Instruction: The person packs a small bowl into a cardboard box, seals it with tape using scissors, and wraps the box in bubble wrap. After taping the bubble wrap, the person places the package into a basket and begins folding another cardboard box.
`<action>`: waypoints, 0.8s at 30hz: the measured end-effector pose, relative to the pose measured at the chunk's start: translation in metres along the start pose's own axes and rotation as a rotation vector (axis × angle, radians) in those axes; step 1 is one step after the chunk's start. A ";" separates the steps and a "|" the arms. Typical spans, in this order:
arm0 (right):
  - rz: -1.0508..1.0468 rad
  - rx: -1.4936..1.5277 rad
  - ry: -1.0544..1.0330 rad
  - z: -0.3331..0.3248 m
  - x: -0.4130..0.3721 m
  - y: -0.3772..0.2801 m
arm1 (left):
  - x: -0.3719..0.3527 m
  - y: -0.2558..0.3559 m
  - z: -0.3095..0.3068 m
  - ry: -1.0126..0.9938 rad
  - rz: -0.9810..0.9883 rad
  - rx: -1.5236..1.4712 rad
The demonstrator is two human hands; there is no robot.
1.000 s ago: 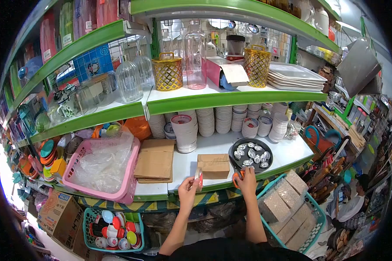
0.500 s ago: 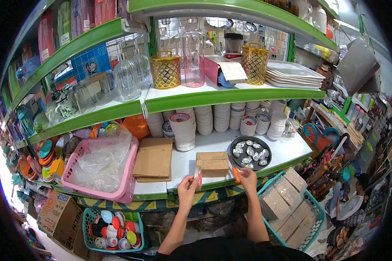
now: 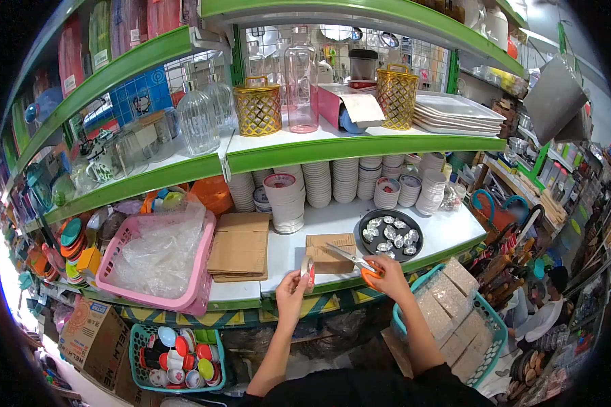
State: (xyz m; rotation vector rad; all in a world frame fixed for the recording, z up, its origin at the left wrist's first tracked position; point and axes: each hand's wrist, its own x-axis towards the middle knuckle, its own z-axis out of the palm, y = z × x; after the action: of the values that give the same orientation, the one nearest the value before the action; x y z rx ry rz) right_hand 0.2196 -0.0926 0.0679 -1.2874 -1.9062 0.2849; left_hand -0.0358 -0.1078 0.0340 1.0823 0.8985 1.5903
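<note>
Just above the front edge of the lower white shelf [image 3: 286, 252], a pair of orange-handled scissors [image 3: 357, 260] is pointing across a cardboard box [image 3: 324, 262]; whether they are touching is unclear. The right hand's [image 3: 391, 279] grip is closing around the handles, presumably to leave the blades free. To the left, the left hand [image 3: 290, 290] is pinching a roll of tape [image 3: 310, 275] upright, probably so that its rim is lying accessible. The box is resting near both hands, apparently for easy reach. Farther out, a round black tray [image 3: 415, 226] is carrying foil-wrapped pieces [image 3: 390, 232], likely to contain them; flattened cardboard [image 3: 239, 245] is lying stacked beside a pink basket [image 3: 200, 271].
</note>
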 end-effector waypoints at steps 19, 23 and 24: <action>-0.350 -0.309 -0.101 -0.004 0.025 -0.018 | -0.005 0.007 0.002 -0.036 -0.028 0.033; -0.381 -0.303 -0.131 0.006 0.034 -0.016 | -0.005 0.004 0.001 -0.055 -0.036 0.011; -0.397 -0.305 -0.123 0.008 0.035 -0.017 | -0.005 0.003 0.001 -0.055 -0.037 0.012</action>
State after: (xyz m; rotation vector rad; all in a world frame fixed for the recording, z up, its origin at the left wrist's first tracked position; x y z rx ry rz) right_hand 0.1969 -0.0679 0.0894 -1.0626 -2.3245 -0.1397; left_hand -0.0351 -0.1128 0.0359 1.1065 0.8871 1.5199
